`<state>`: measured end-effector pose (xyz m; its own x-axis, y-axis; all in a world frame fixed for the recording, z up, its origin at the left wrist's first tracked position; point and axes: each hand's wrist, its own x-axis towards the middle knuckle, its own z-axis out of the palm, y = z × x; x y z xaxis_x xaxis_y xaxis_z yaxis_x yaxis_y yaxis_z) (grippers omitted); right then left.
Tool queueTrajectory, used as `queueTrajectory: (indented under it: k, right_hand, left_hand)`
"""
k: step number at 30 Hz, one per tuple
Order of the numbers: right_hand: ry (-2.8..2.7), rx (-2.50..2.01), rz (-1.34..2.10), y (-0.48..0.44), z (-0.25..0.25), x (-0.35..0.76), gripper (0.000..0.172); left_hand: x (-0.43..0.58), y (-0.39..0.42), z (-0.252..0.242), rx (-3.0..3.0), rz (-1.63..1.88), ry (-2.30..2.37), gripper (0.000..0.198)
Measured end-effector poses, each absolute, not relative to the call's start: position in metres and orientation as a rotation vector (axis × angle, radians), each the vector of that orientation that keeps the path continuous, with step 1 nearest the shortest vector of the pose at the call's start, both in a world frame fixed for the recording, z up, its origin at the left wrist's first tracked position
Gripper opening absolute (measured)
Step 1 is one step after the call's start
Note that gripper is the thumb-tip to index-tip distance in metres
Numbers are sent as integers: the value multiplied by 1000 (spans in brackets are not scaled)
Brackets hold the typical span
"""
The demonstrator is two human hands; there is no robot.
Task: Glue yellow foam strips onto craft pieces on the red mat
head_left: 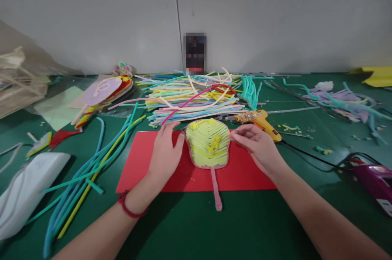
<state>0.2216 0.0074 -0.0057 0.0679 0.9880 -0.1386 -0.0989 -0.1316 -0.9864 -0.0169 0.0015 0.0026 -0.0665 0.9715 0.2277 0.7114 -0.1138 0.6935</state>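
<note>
Found the yellow-green fan (199,150) lying flat on the red sheet (141,166), in the middle of the green table (245,227). Saw its long axis running from far to near, with the broad leaf on the far side and the pink handle (216,190) pointing near, slanting slightly right toward its tip. Noted the handle crossing the near edge of the red sheet and ending over the table. Noticed a cluster of bright yellow flowers (213,144) on the leaf, just right of its middle, and more yellow pieces along the far rim.

Saw the leaf between the fingers of both hands. Found the left hand (165,152) with thumb set wide from the fingers, the thumb tip close against the left rim. Found the right hand (260,145) with thumb and forefinger narrow, almost meeting, at the right rim. Could not tell about a grip on the rim or anything small between those fingertips.

Saw a heap of coloured stems (196,105) on the far side, a yellow glue gun (266,125) to the far right, and loose blue, teal and yellow strands (101,162) to the left.
</note>
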Motion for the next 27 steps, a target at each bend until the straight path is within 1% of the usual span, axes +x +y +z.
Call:
queueTrajectory:
  k: [4, 12, 21, 24, 27]
  right_hand:
    - [-1048, -1231, 1330, 7, -7, 221, 25]
    - [-992, -1191, 1417, 10, -8, 218, 27]
    - [-945, -1160, 1445, 12, -7, 216, 26]
    - [-959, -1154, 1449, 13, -9, 215, 25]
    - [-971, -1145, 1461, 14, -10, 215, 24]
  left_hand:
    - [-27, 9, 0, 1873, 948, 1886, 26]
    - [-17, 17, 7, 1834, 801, 1828, 32]
    - [-1, 22, 15, 1651, 939, 1741, 32]
    - [5, 25, 24, 1451, 1039, 1650, 32]
    - [9, 26, 37, 1234, 939, 1504, 35]
